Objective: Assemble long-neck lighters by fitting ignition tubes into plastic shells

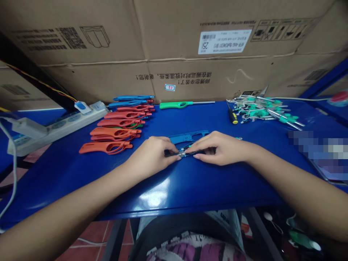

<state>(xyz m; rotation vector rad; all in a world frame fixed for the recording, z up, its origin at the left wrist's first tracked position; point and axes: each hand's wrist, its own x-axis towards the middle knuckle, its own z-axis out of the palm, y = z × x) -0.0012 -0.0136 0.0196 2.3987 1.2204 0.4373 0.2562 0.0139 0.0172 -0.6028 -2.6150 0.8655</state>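
Both my hands meet over the middle of the blue table. My left hand pinches a small metallic part between thumb and fingertips. From the right, my right hand has its fingertips closed at the same part, where thin dark wires show. Just behind the fingers lies a blue plastic lighter shell, partly covered by my hands. A small teal and metal tip shows behind my right wrist; the rest of it is hidden.
Orange, red and blue lighter shells lie in a row at the left, beside a power strip. Behind are a green lighter, a yellow-black screwdriver and a pile of teal-and-metal parts. Cardboard stands along the back.
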